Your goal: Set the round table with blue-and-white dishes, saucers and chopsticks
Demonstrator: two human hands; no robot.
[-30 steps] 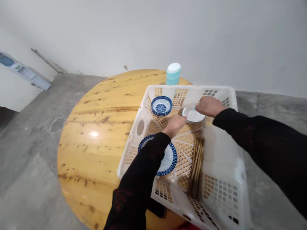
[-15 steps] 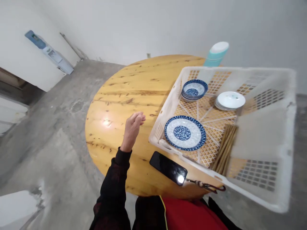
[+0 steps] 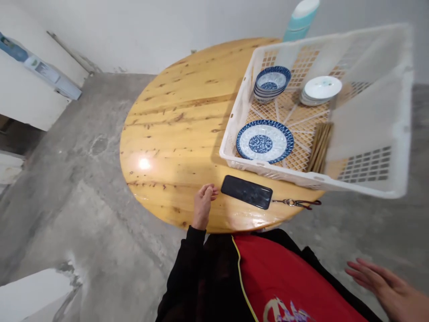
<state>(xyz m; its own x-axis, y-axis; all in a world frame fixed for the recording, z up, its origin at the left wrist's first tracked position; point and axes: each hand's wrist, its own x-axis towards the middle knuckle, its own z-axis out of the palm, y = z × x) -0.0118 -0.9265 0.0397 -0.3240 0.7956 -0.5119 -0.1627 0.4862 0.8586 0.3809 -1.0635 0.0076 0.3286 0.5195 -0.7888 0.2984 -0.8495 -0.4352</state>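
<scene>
My left hand (image 3: pixel 204 205) is over the table near its front edge, beside the left end of a black phone (image 3: pixel 247 192). Its fingers are loosely bent and slightly apart, with nothing in them. Out at the lower right, my right hand (image 3: pixel 385 284) is open, fingers stretched, over the floor and away from everything. A dark cord strap with a metal ring (image 3: pixel 291 202) trails from the phone. Behind the phone stands a white plastic basket (image 3: pixel 231 120). Inside are blue-patterned plates (image 3: pixel 261 144), stacked blue-rimmed bowls (image 3: pixel 272 80), a stack of white dishes (image 3: pixel 322 88) and brown chopsticks (image 3: pixel 320 147).
The round wooden table (image 3: pixel 174 134) carries the basket, whose right side reaches past the table edge. A turquoise and white cylinder (image 3: pixel 300 22) stands behind it. A water dispenser (image 3: pixel 50 74) is by the wall at far left. Concrete floor (image 3: pixel 100 201) surrounds the table.
The view has tilted downward, so basket and table sit higher. My left hand has come back towards the table's front edge, close to the phone. My right hand has come into view.
</scene>
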